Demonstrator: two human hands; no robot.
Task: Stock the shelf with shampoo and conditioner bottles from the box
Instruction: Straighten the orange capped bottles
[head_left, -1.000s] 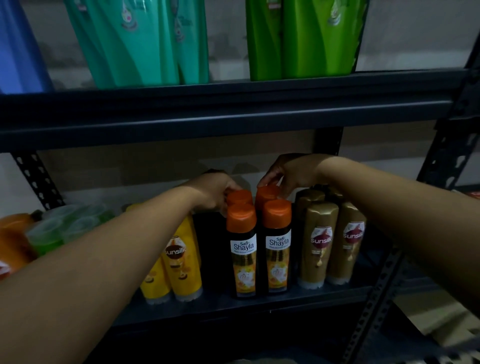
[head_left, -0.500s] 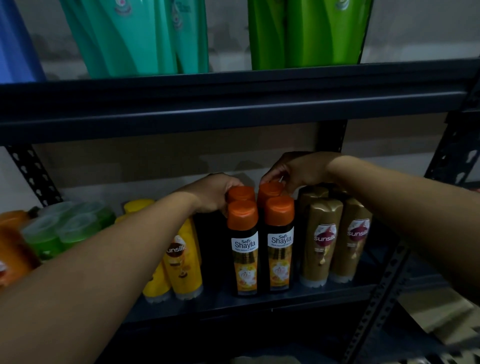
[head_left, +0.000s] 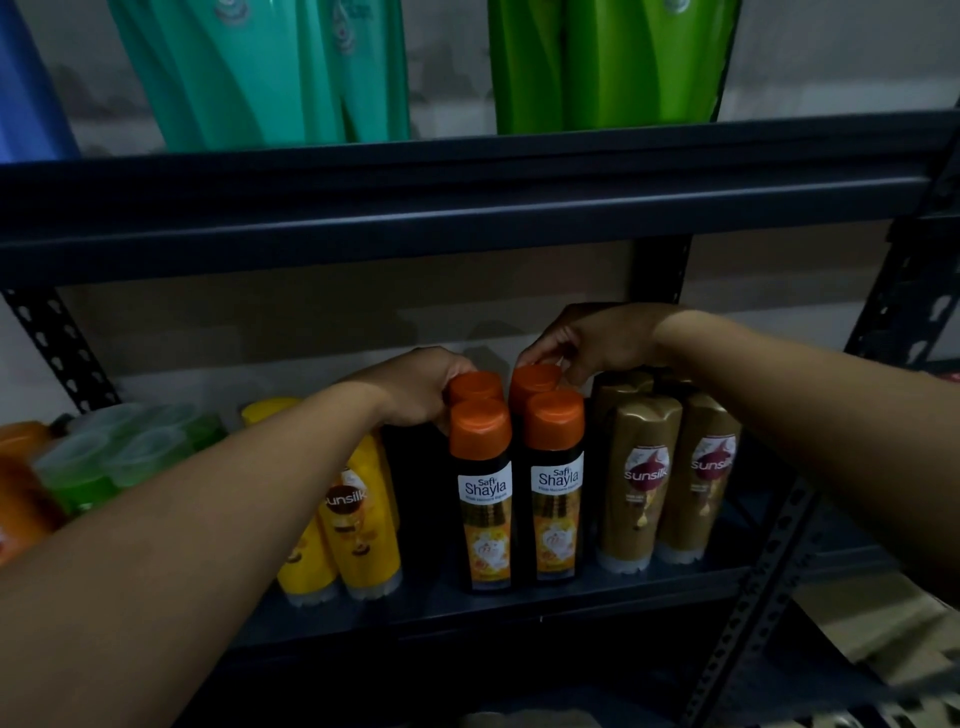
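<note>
Little has moved: each hand's grip, left hand (head_left: 421, 387) and right hand (head_left: 587, 343), still pinches a half-hidden rear orange cap (head_left: 474, 384)

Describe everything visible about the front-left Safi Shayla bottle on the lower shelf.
The front-left Safi Shayla bottle is tall, black and glossy like plastic, with a rounded orange cap and a white label panel above orange artwork. It stands upright at the front edge of the lower shelf, pressed beside a matching bottle on its right, another orange cap directly behind it. The left hand sits close against its cap; actual contact is unclear.
</note>
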